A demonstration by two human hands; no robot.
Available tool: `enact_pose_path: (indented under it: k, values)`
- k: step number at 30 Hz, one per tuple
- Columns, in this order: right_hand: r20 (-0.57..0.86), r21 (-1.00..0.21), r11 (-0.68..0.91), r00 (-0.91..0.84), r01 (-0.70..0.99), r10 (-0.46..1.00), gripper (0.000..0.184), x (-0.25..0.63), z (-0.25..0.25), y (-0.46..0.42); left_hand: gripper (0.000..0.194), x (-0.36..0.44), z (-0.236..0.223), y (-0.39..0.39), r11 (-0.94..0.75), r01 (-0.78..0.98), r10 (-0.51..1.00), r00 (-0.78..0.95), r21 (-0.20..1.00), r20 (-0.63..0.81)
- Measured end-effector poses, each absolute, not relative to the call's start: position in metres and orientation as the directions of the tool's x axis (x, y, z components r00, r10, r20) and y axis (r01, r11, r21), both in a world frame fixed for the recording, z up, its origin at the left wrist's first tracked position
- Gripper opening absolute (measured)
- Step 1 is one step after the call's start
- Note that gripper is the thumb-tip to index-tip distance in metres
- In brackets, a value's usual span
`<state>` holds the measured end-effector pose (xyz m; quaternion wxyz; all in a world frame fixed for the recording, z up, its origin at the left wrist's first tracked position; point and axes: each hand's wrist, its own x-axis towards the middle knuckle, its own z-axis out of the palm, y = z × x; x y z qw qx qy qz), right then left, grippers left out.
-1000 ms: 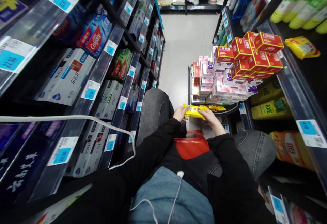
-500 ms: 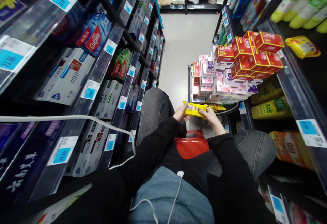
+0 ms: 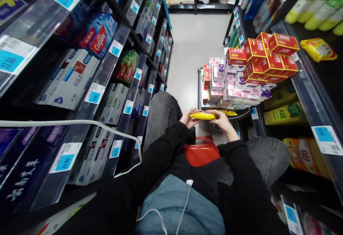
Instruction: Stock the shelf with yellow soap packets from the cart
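A small yellow plastic-wrapped packet [image 3: 203,116] is held level between my two hands, seen nearly edge-on. My left hand [image 3: 188,117] grips its left end, and my right hand [image 3: 222,119] has the right end between thumb and fingers. Just behind my right hand lies another yellow packet [image 3: 229,113], partly hidden. Beyond it rises a stack of pink and white boxes [image 3: 235,88], with several red and yellow boxes [image 3: 273,58] piled on top. What kind of goods the held packet contains, I cannot tell.
Toothpaste shelves [image 3: 125,34] line my left side. At the right, a shelf [image 3: 308,95] holds a yellow packet [image 3: 318,49] and, lower, AXE bottles [image 3: 285,113]. Between my knees is a red plastic stool [image 3: 202,152]. A white cable [image 3: 80,123] crosses at left.
The yellow packet has turned in my hands: its printed, barcoded face showed before, and now mostly its thin edge does. Both hands keep hold of it.
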<state>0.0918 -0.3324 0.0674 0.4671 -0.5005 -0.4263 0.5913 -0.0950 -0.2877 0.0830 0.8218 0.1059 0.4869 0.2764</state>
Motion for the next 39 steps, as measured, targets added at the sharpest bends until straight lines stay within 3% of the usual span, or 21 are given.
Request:
enact_pose_path:
  k: [2, 4, 9, 11, 15, 18, 20, 25, 28, 39]
  values:
    - [-0.161, -0.973, -0.177, -0.112, -0.15, 0.981, 0.034, 0.095, 0.067, -0.333, 0.025, -0.093, 0.08, -0.288, 0.795, -0.36, 0.602, 0.372, 0.488, -0.706]
    - [-0.155, -0.967, -0.179, -0.138, -0.18, 0.978, 0.035, 0.098, 0.07, -0.334, 0.035, -0.092, 0.077, -0.288, 0.775, -0.352, 0.631, 0.39, 0.524, -0.671]
    - [-0.158, -0.899, -0.211, -0.167, -0.384, 0.973, 0.057, 0.098, 0.082, -0.338, 0.054, -0.093, 0.07, -0.288, 0.708, -0.37, 0.706, 0.392, 0.601, -0.59]
    - [-0.173, -0.87, -0.211, -0.124, -0.445, 0.977, 0.058, 0.096, 0.083, -0.338, 0.06, -0.094, 0.069, -0.288, 0.682, -0.38, 0.73, 0.405, 0.625, -0.55]
    - [-0.383, -0.843, -0.333, 0.035, -0.422, 0.923, 0.051, 0.093, 0.073, -0.336, 0.076, -0.093, 0.067, -0.289, 0.639, -0.407, 0.766, 0.409, 0.652, -0.496]
    - [-0.494, -0.794, -0.466, -0.033, -0.392, 0.869, 0.044, 0.09, 0.066, -0.336, 0.087, -0.091, 0.068, -0.289, 0.613, -0.436, 0.788, 0.389, 0.659, -0.476]
    - [-0.504, -0.787, -0.488, -0.065, -0.377, 0.861, 0.044, 0.088, 0.066, -0.335, 0.085, -0.089, 0.069, -0.289, 0.604, -0.446, 0.795, 0.386, 0.66, -0.468]
    - [-0.461, -0.825, -0.435, -0.016, -0.36, 0.887, 0.051, 0.084, 0.072, -0.336, 0.057, -0.088, 0.071, -0.291, 0.69, -0.318, 0.711, 0.468, 0.651, -0.525]
    - [-0.455, -0.838, -0.434, -0.016, -0.33, 0.89, 0.049, 0.083, 0.072, -0.336, 0.057, -0.09, 0.071, -0.292, 0.715, -0.236, 0.675, 0.479, 0.658, -0.562]
    - [-0.394, -0.874, -0.379, -0.014, -0.304, 0.919, 0.047, 0.083, 0.065, -0.335, 0.055, -0.091, 0.063, -0.292, 0.7, -0.223, 0.667, 0.544, 0.678, -0.509]
